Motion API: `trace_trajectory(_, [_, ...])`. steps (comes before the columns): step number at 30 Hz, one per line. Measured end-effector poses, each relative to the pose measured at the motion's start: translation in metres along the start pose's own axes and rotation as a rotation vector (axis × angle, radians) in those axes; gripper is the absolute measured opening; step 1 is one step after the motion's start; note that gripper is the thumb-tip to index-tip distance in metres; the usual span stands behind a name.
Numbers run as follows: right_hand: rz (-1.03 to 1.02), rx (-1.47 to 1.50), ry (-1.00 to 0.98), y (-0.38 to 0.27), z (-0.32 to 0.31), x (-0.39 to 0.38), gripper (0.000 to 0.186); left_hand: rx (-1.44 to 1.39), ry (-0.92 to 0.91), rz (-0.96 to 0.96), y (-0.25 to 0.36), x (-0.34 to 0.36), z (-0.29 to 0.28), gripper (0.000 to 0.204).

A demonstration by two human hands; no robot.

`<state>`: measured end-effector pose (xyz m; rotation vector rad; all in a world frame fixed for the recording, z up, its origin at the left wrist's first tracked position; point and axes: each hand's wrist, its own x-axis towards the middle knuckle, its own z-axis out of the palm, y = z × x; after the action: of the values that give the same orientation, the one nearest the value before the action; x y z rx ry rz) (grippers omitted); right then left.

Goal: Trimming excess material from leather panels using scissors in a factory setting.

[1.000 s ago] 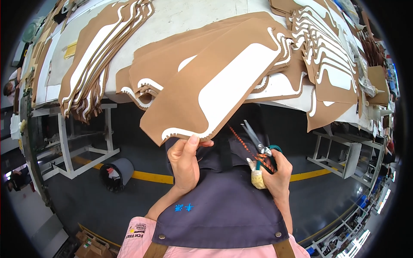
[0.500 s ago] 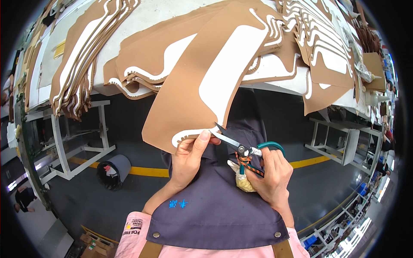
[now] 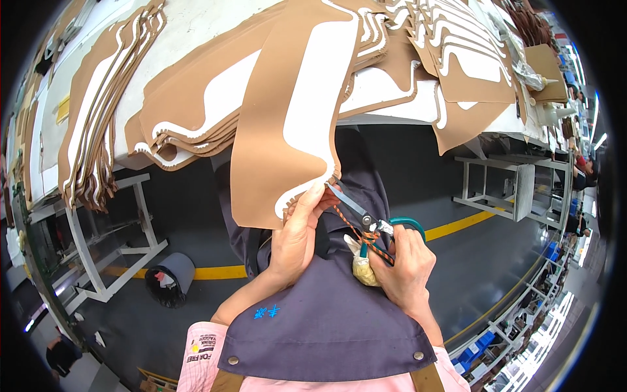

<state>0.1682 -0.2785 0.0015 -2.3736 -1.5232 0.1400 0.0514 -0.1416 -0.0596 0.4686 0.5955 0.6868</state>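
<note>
My left hand pinches the lower edge of a brown leather-like panel between thumb and fingers. A white patch with a curved, notched border runs along this panel, and its upper part rests on the stacked pieces on the table. My right hand grips scissors with green handles, one of them wrapped in pale yellow material, and orange-and-black cord tied near the pivot. The blade tips are at the panel's edge, just right of my left fingertips. Part of one blade is hidden by the panel.
Piles of similar brown-and-white panels lie on the white table: one pile hangs over the front at left, another sits at right. Below are a dark bin on the floor and white metal frames.
The panel has turned more upright, and my left hand has shifted slightly right along it. The scissors have moved a little left and now meet the notched edge farther along. The whole view has shifted.
</note>
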Motion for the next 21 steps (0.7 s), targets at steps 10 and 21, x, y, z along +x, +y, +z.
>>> trace_trajectory(10, [0.609,1.071,0.019,0.005,0.001,0.040,0.031,0.330,0.046,0.140,-0.003,0.010,0.041,0.022])
trace_trajectory(21, [0.462,1.222,0.154,0.004,0.016,0.105,0.043,0.198,0.086,0.183,0.008,0.019,0.045,0.020])
